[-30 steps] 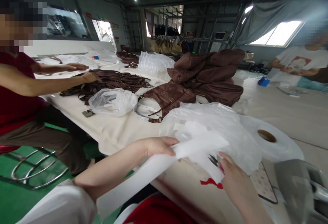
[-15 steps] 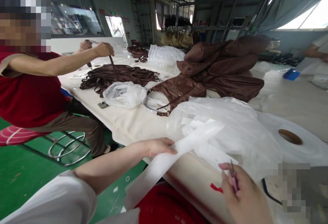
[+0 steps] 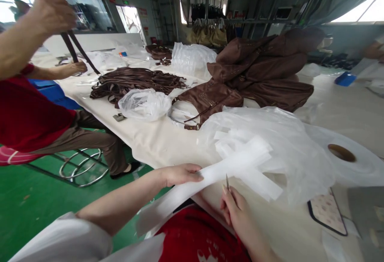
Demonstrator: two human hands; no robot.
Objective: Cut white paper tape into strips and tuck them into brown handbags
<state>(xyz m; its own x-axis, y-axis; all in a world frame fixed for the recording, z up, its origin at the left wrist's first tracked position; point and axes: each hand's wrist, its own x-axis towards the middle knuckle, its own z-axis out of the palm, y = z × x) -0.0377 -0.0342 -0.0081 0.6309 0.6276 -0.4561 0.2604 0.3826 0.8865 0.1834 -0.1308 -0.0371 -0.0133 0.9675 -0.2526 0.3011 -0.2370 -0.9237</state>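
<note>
My left hand (image 3: 183, 174) is closed on a long white foam strip (image 3: 231, 167), thumb on top. One end of the strip hangs over the table edge toward my lap; the other lies on a heap of similar white pieces. My right hand (image 3: 237, 210) grips small scissors (image 3: 227, 182), their blades pointing up just below the strip without visibly touching it. The fingers hide most of the scissors' handles. Behind the strip spreads a translucent plastic bag (image 3: 288, 142), with cut white pieces at its near side.
Brown bags (image 3: 258, 70) are piled across the table (image 3: 156, 146). A heap of brown straps (image 3: 138, 82) lies left, beside a plastic bag of scraps (image 3: 145, 104). A white roll (image 3: 366, 154) and a phone (image 3: 327, 214) are at right. A co-worker (image 3: 33, 110) lifts straps at left.
My right hand has moved left and up, bringing the scissors close to the strip. My left hand keeps its hold. The co-worker has raised one hand with the straps.
</note>
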